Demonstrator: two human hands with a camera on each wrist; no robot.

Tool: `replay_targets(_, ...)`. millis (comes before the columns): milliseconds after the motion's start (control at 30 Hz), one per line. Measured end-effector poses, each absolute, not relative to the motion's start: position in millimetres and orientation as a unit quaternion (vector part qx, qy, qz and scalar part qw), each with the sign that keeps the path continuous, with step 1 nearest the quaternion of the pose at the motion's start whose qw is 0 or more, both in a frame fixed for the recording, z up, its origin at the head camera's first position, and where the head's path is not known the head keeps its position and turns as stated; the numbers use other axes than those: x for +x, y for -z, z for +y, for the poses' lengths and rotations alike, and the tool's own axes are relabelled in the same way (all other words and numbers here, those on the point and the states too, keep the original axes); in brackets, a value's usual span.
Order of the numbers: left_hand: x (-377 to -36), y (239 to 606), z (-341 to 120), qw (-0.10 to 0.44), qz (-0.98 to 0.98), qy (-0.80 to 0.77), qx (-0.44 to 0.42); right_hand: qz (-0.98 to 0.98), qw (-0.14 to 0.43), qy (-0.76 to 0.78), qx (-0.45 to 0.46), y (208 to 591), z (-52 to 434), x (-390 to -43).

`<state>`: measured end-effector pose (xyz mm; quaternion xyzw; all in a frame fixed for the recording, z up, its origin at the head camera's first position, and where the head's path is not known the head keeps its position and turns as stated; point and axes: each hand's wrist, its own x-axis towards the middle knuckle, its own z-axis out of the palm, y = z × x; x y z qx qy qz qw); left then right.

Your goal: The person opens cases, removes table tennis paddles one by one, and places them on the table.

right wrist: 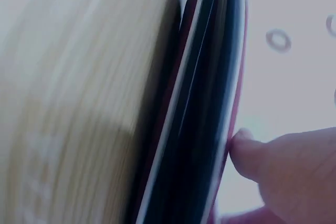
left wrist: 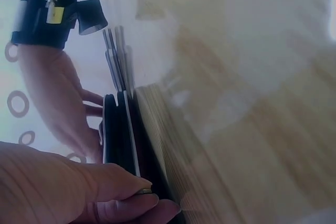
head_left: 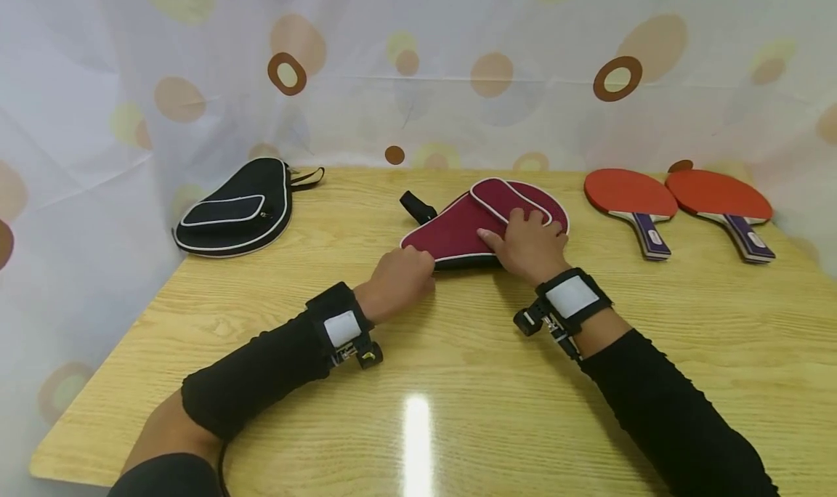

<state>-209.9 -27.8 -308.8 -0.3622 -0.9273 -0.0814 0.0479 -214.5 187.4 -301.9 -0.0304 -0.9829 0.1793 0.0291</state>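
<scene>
A maroon paddle case [head_left: 458,228] with white piping lies flat in the middle of the wooden table [head_left: 418,381]. My left hand [head_left: 418,266] is at its near left edge, fingers curled and pinching the edge; the left wrist view shows those fingertips [left wrist: 134,195] pressed against the case's black side [left wrist: 119,129]. My right hand [head_left: 519,232] rests on top of the case, fingers spread over its pocket. In the right wrist view the thumb [right wrist: 247,153] touches the case's edge [right wrist: 202,103].
A black paddle case [head_left: 235,210] lies at the far left of the table. Two red paddles [head_left: 631,195] [head_left: 719,195] with purple handles lie side by side at the far right. A spotted curtain [head_left: 418,68] closes off the back and sides.
</scene>
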Motion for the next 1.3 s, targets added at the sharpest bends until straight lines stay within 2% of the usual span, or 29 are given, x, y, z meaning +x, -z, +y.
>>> replay_targets(133,-208,310,-23,0.067,-0.929,0.054,-0.36,-0.978,-0.023,-0.195,-0.066,301,160,-215)
replay_targets(267,-207,310,-20,0.074,-0.93,0.034,-0.359,-0.967,-0.042,-0.23,-0.098,303,149,-224)
replay_targets(633,-201,310,-9,0.071,-0.924,0.019,-0.376,-0.954,-0.048,-0.265,-0.13,306,148,-237)
replay_targets(867,-201,309,-6,0.06,-0.93,0.022,-0.361,-0.949,-0.036,-0.286,-0.127,307,148,-243)
replay_targets(1300,-201,311,-12,0.045,-0.919,0.066,-0.386,-0.953,-0.05,-0.28,-0.109,308,154,-248)
